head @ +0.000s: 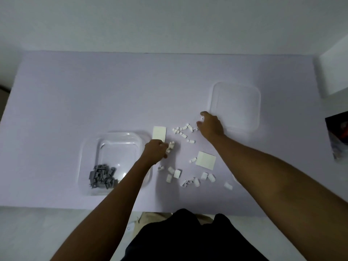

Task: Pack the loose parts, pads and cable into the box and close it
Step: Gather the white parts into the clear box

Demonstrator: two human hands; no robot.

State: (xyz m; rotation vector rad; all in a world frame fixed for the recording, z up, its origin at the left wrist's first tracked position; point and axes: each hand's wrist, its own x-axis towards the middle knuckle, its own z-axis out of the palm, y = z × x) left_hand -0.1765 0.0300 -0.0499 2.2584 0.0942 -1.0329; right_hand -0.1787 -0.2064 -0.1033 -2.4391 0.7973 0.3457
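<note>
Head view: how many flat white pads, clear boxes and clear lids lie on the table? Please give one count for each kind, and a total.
Flat white pads: 2
Clear box: 1
Clear lid: 1
Total: 4

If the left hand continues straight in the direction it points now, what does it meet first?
Probably the white parts scattered just beyond the left hand, which itself holds a few; the white pad lies slightly left of that line.
</note>
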